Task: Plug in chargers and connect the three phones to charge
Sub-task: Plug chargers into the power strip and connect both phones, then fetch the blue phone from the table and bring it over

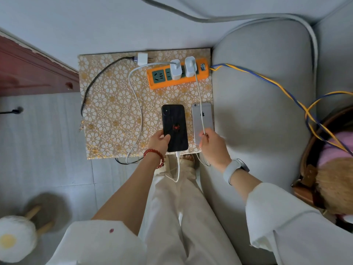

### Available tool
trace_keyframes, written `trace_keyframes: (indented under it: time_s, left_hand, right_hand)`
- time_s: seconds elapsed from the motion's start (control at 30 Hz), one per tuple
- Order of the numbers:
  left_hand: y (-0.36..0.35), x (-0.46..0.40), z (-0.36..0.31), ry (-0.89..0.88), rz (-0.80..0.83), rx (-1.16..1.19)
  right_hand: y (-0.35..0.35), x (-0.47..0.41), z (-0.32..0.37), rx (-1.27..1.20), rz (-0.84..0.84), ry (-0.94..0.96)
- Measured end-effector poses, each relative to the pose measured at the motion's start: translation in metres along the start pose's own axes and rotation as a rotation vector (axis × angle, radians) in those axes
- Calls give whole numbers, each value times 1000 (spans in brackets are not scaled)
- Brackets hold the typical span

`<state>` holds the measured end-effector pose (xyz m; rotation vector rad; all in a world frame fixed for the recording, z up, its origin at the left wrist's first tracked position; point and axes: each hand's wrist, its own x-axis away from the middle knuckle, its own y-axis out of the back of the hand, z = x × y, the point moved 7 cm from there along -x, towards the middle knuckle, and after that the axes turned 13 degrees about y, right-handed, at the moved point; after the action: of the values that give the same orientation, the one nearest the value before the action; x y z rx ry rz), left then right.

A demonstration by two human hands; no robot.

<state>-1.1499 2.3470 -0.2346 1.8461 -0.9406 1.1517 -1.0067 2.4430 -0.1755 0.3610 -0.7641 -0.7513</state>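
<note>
Gripping the black phone (pixel 174 128) at its near end, the left hand (pixel 159 142) holds it face down, long axis running away; the right hand (pixel 211 143) pinches a white cable (pixel 199 104) over the silver iPhone (pixel 202 119), before the orange power strip (pixel 177 75).

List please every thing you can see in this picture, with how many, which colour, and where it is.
power strip: 1, orange, far right of the board
plugged chargers: 2, white, in the strip
loose charger: 1, white, far edge of the board, on a black braided cable
white cables: 2, from the plugged chargers toward the phones
black phone: 1, face down, cable in its near end
silver phone: 1, face down, right of the black one
board: 1, gold floral pattern, on the floor
sofa: 1, grey, right
left hand: holds the black phone
right hand: pinches a white cable over the silver phone
</note>
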Motion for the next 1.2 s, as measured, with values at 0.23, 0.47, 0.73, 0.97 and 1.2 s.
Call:
trace_keyframes:
  time_s: [0.23,0.47,0.73,0.97,1.2]
  left_hand:
    - [-5,-6,-8,-55,-176,-243]
    - [-19,5,-12,-121,-372,-573]
    - [-6,19,-17,-108,-280,-628]
    - [83,100,-43,-306,-443,-511]
    - [240,246,-1,-473,-749,-251]
  right_hand:
    - [20,10,-8,158,-104,56]
    - [18,5,-12,133,-85,37]
    - [13,5,-1,61,25,45]
    - [24,24,83,55,-32,158]
    - [-35,105,262,35,208,573]
